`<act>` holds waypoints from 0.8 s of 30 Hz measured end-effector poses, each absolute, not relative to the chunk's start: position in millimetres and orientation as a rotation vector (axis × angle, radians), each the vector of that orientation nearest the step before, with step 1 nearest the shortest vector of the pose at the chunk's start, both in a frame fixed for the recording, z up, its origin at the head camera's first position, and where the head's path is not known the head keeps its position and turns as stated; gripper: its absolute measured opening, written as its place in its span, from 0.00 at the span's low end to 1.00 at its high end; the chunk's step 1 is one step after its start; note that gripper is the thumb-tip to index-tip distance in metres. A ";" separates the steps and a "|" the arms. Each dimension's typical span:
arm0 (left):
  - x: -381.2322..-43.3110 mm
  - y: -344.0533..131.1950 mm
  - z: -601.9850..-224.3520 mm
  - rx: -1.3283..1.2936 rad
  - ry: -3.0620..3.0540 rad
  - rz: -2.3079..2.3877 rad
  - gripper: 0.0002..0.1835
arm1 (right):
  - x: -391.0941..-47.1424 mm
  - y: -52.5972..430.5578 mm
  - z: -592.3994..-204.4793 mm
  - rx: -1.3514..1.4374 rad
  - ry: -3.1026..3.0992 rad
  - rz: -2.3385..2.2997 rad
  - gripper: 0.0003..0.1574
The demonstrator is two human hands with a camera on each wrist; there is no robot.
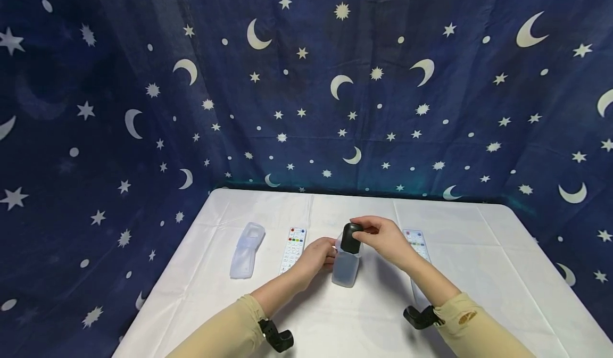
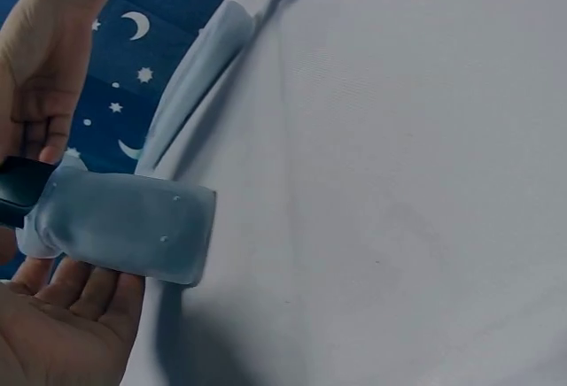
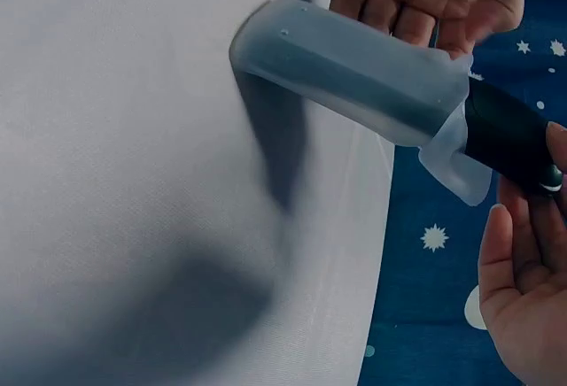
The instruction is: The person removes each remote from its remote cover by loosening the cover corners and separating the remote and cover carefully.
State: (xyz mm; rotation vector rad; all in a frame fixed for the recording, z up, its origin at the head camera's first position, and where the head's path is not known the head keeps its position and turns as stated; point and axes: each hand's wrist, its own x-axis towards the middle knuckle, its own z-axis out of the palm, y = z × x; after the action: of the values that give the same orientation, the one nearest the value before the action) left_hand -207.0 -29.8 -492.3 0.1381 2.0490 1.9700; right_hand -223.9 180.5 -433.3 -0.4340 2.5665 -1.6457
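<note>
A black remote control [image 1: 351, 238] sits partly inside a translucent silicone sleeve [image 1: 345, 269], its upper end sticking out of the sleeve's mouth. My right hand [image 1: 383, 239] pinches the black remote's bare end between thumb and fingers. On the other side, my left hand [image 1: 316, 259] grips the sleeve near its flared mouth. In the right wrist view, the remote's dark body [image 3: 509, 129] leads into the sleeve [image 3: 354, 67], and the thin lip there is folded outward. The sleeve [image 2: 133, 222] is held above the table in the left wrist view, its closed end free.
A second translucent sleeve [image 1: 247, 250] lies at the left on the white-covered table [image 1: 191, 299]. One white remote [image 1: 293, 249] is beside my left hand; another white remote [image 1: 415, 241] lies partly under my right forearm. A star-patterned curtain [image 1: 306, 81] surrounds the table.
</note>
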 end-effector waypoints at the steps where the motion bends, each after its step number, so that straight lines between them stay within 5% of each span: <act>1: -207.3 -29.8 -491.0 0.123 2.030 1.978 0.15 | -224.2 180.3 -432.9 -0.436 2.560 -1.647 0.25; 24: -205.8 -32.6 -488.5 0.066 2.165 1.854 0.11 | -228.4 182.5 -436.6 -0.442 2.590 -1.592 0.23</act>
State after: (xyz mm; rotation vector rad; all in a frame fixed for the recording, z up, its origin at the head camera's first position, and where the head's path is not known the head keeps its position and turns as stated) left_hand -205.8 -32.6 -488.5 0.0663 2.1651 1.8541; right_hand -228.4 182.5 -436.6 -0.4419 2.5899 -1.5923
